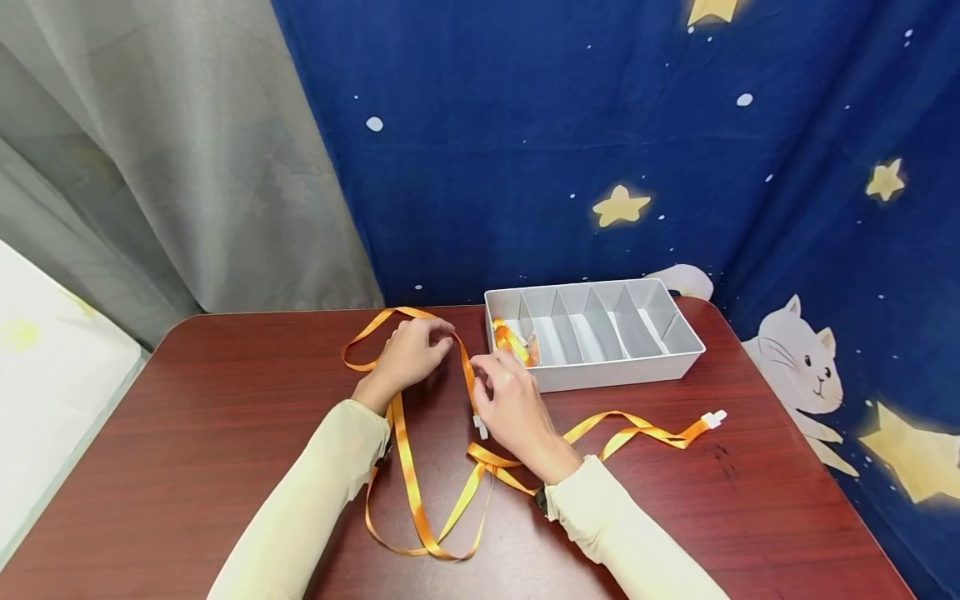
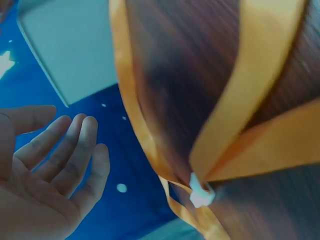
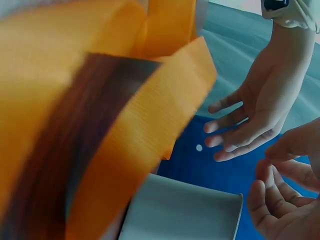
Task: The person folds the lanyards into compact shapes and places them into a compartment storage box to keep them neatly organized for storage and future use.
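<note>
An orange lanyard [image 1: 408, 467] lies in loose loops on the table, partly under my left forearm. My left hand [image 1: 411, 354] is over its upper loop, with relaxed fingers and nothing between them in the left wrist view. A strap of it runs down between my hands to a white plastic clip [image 1: 480, 425]. My right hand [image 1: 513, 408] is close beside that strap; its fingers are loosely bent and the thumb is near the index fingertip, with no strap between them in the right wrist view. More orange strap [image 1: 645, 429] extends right, passing behind my right wrist, to another white clip [image 1: 714, 418].
A light grey divided box [image 1: 611, 372] stands at the back right of the table. Bundled orange strap [image 1: 512, 342] lies in its leftmost compartment. Behind the table hang a blue starry curtain [image 1: 487, 167] and a grey curtain [image 1: 210, 167]. A white panel [image 1: 52, 392] is at left.
</note>
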The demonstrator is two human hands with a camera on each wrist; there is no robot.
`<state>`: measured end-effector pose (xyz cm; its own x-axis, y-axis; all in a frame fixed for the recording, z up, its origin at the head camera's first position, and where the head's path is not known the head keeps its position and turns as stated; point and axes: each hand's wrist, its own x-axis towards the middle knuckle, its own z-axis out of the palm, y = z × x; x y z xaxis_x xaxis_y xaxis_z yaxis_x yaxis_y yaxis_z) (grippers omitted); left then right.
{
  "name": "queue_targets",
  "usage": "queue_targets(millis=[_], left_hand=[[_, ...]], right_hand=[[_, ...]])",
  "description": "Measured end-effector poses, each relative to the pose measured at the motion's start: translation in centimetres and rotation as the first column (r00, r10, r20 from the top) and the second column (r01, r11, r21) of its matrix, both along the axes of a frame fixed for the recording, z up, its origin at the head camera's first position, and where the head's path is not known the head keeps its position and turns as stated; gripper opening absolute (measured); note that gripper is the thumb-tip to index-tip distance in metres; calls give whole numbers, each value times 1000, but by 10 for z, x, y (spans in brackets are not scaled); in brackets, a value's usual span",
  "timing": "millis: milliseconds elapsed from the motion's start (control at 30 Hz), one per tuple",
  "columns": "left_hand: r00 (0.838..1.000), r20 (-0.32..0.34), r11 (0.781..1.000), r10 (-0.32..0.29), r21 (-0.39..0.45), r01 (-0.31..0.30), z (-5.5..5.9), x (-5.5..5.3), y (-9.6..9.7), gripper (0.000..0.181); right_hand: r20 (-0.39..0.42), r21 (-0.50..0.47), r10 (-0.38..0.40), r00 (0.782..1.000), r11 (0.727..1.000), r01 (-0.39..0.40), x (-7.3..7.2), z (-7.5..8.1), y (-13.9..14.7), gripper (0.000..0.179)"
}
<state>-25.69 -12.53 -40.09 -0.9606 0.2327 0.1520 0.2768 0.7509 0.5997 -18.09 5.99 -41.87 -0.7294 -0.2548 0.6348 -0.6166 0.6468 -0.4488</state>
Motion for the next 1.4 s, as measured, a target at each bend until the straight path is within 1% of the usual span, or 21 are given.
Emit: queue_targets(millis=[233, 400, 533, 667, 833, 967, 1067, 1133, 1233, 1333, 1400], left_hand=[[1000, 2, 998, 18, -62, -18, -10, -9, -4, 27], [1000, 7, 996, 30, -81, -30, -16, -15, -4, 27], [999, 10, 995, 35, -90, -34, -18, -18, -4, 27], [999, -15, 990, 28, -138, -30, -20, -21, -3, 29], [997, -76, 976, 6, -216, -23, -25, -25, -1, 32], [992, -123, 963, -12, -270, -21, -29, -29, 2, 32], [989, -147, 948, -31, -317, -17, -31, -31, 4, 30], [986, -158, 938, -44, -345, -14, -32, -32, 5, 29], [986, -158, 927, -54, -376, -10, -32, -33, 6, 28], [989, -140, 918, -56, -398, -4, -32, -34, 7, 27], [991, -125, 913, -56, -409, 0, -31, -34, 8, 27]], right_hand=[[52, 112, -23, 998, 994, 17, 3, -7, -6, 15], [92, 145, -33, 995, 989, 19, 4, -9, -8, 14], [141, 186, -51, 989, 982, 24, 3, -10, -10, 13], [190, 239, -84, 978, 970, 37, 2, -10, -10, 12], [246, 312, -122, 962, 949, 41, 0, -10, -10, 14], [285, 345, -138, 948, 938, 33, 0, -9, -10, 15], [291, 360, -142, 946, 933, 29, -1, -9, -10, 14], [296, 386, -147, 944, 922, 22, -2, -9, -11, 14], [308, 432, -145, 940, 902, -2, -2, -10, -12, 19], [329, 476, -150, 932, 879, -26, -3, -11, -12, 29], [337, 494, -158, 928, 869, -32, -2, -11, -13, 36]])
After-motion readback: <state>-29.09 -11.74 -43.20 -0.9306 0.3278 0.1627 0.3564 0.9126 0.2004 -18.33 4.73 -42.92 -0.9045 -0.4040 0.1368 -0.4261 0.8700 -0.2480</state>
